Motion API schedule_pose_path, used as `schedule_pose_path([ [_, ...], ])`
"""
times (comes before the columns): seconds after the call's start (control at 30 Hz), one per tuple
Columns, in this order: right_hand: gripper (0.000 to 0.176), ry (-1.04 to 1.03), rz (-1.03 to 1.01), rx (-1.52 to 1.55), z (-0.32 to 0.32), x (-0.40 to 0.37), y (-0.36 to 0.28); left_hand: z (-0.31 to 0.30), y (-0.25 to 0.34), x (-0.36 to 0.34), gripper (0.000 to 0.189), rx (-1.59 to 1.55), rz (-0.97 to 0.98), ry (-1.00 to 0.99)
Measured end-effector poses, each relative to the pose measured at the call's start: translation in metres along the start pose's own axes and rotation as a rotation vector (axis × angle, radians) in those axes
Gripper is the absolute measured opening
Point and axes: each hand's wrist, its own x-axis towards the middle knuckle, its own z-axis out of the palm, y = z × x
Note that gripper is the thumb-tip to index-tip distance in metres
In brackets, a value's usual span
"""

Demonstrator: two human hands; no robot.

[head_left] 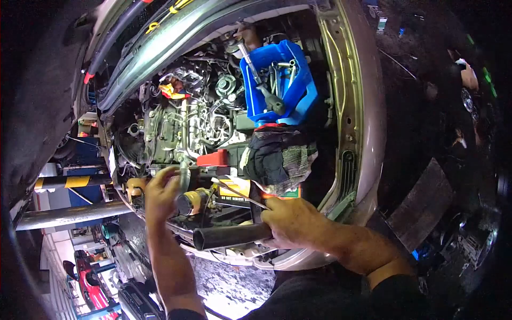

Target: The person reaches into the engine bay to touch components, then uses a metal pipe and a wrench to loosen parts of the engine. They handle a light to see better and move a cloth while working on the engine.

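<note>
My right hand (296,221) is closed around a thin metal rod (242,194) with a pale tip, pointing up and left over the battery label (234,188). A wide dark tube (229,236) runs from beneath the same hand toward the left, its open end over the front of the engine bay. My left hand (162,194) is raised at the left with bent fingers, blurred by motion. At its fingertips is a smeared greyish shape; I cannot tell what it is. Just right of it sits a round black-and-yellow part (192,202).
A blue cut-open container (312,98) holds wrenches and a ratchet. Dark rags (277,157) lie below it, beside a red cover (212,158). The engine (173,125) fills the left of the bay. The raised hood (42,106) hangs at far left; the fender (368,122) borders the right.
</note>
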Motion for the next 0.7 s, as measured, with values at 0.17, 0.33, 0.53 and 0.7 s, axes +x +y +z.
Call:
schedule_pose_path([
  [0.17, 0.026, -0.088, -0.058, -0.121, -0.014, 0.012, -0.023, -0.055, 0.062, -0.104, 0.049, -0.386, 0.076, -0.286],
  [0.33, 0.012, -0.049, -0.174, -0.345, -0.026, 0.041, -0.022, -0.01, 0.11, -0.131, 0.062, 0.289, 0.286, -0.489],
  [0.53, 0.019, -0.029, -0.178, -0.396, -0.082, 0.034, -0.011, 0.025, 0.059, -0.157, 0.049, -0.022, 0.308, -0.18],
  [0.7, 0.035, 0.238, -0.011, -0.031, -0.106, 0.005, 0.02, 0.112, -0.009, -0.185, 0.049, -0.294, 0.583, 0.224],
])
